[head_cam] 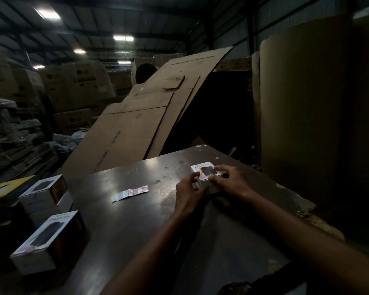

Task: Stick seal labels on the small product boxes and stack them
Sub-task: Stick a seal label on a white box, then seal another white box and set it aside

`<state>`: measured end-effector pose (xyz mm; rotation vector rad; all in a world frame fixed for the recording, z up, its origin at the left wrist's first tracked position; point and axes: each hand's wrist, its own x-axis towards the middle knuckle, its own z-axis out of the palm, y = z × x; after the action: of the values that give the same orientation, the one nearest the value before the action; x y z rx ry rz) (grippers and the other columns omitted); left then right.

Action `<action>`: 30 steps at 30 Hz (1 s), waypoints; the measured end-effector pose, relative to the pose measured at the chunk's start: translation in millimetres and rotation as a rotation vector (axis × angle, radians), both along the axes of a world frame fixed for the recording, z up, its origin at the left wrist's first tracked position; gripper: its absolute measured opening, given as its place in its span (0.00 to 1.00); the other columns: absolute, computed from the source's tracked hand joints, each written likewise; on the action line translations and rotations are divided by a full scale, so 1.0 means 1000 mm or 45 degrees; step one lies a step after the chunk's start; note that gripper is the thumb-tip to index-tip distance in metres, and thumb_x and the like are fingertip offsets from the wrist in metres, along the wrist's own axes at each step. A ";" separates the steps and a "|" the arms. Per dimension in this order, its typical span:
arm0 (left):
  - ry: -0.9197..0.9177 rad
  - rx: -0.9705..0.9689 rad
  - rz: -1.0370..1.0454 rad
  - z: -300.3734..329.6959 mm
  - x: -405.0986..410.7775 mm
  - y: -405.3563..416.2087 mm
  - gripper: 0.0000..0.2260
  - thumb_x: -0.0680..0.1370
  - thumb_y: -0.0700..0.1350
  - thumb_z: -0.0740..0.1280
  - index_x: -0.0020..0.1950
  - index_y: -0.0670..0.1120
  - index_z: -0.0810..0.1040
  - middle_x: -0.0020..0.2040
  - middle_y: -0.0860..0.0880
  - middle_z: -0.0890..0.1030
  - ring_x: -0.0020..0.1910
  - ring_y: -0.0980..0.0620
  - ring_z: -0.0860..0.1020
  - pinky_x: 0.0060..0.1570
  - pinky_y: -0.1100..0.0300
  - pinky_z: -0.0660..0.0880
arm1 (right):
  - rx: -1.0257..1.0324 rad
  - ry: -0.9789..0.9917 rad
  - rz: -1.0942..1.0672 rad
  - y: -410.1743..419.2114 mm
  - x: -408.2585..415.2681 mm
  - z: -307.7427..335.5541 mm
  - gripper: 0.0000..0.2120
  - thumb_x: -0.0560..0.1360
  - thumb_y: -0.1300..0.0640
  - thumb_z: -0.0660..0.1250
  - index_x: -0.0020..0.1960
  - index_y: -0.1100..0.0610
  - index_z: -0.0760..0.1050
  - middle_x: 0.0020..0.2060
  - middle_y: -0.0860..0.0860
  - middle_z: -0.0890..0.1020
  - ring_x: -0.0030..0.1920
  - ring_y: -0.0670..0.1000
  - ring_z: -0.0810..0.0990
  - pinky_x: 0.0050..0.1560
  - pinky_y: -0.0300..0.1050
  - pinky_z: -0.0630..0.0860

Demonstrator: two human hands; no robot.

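A small white product box (202, 169) with a dark picture on top rests on the dark table (136, 220), far right of centre. My left hand (189, 189) grips its near left corner. My right hand (229, 180) presses fingers onto its near edge, where a pale label shows. A strip of seal labels (130, 193) lies flat on the table to the left of my hands. At the table's left edge stand stacked product boxes (45, 195), with another box (49, 239) nearer me.
Large flattened cardboard sheets (141, 122) lean behind the table. A tall cardboard wall (303, 116) rises on the right. Big cartons (77, 86) are piled far left. The table's right edge (300, 206) is chipped and ragged.
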<state>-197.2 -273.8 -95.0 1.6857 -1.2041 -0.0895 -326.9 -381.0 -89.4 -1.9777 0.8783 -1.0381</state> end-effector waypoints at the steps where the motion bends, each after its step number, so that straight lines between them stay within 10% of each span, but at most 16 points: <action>1: 0.008 -0.005 0.004 0.000 -0.001 0.000 0.21 0.73 0.39 0.75 0.66 0.45 0.79 0.58 0.45 0.83 0.46 0.54 0.81 0.40 0.77 0.73 | -0.004 0.008 -0.006 0.000 0.000 0.000 0.22 0.72 0.49 0.75 0.64 0.52 0.80 0.59 0.52 0.83 0.56 0.49 0.81 0.63 0.50 0.77; 20: 0.021 0.068 0.001 0.001 -0.001 0.006 0.23 0.76 0.40 0.73 0.71 0.45 0.75 0.60 0.46 0.83 0.54 0.50 0.81 0.48 0.72 0.74 | 0.052 0.053 -0.022 0.011 0.003 0.001 0.24 0.77 0.51 0.70 0.71 0.55 0.73 0.66 0.55 0.79 0.63 0.53 0.78 0.66 0.48 0.73; 25: 0.012 0.112 -0.058 0.012 0.006 0.029 0.24 0.74 0.41 0.73 0.70 0.46 0.75 0.59 0.42 0.82 0.48 0.44 0.84 0.50 0.46 0.82 | -0.023 0.009 -0.131 0.017 0.004 0.004 0.25 0.78 0.47 0.68 0.72 0.57 0.73 0.67 0.56 0.78 0.67 0.56 0.76 0.68 0.49 0.71; 30: 0.024 0.100 -0.023 0.035 0.018 0.073 0.19 0.73 0.40 0.72 0.65 0.46 0.78 0.52 0.44 0.84 0.36 0.48 0.84 0.38 0.53 0.83 | -0.356 -0.085 -0.223 0.042 0.013 0.012 0.17 0.77 0.46 0.64 0.60 0.54 0.81 0.58 0.56 0.80 0.61 0.57 0.77 0.64 0.53 0.73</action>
<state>-179.6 -200.9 -59.6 1.7384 -1.2155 -0.1658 -314.4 -339.3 -77.2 -2.1068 0.9235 -1.3838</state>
